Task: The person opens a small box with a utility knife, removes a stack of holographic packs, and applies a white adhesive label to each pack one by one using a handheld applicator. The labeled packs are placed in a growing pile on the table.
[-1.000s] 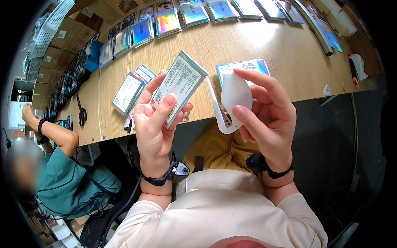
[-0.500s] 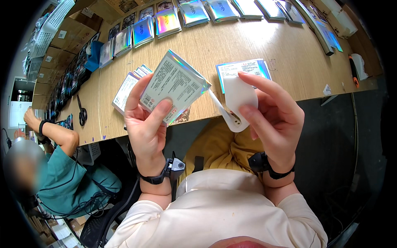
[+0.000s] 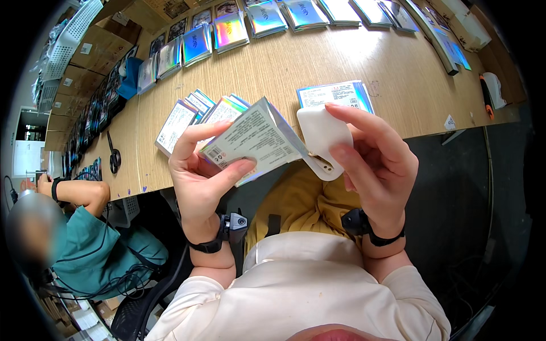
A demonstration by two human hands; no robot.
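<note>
Above the worktop [image 3: 273, 68] edge, left hand [image 3: 202, 176] grips a small printed box [image 3: 256, 142], its open end turned toward the right hand [image 3: 375, 165]. That hand pinches a white case [image 3: 321, 136], its corner touching the opening, seemingly lined up to fit inside.

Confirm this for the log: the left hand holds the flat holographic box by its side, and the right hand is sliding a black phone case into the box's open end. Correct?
Not quite: the phone case is white, not black, as the head view shows. The rest stands: the left hand holds the flat holographic box by its side, and the right hand has the case at the box's open end.
</note>
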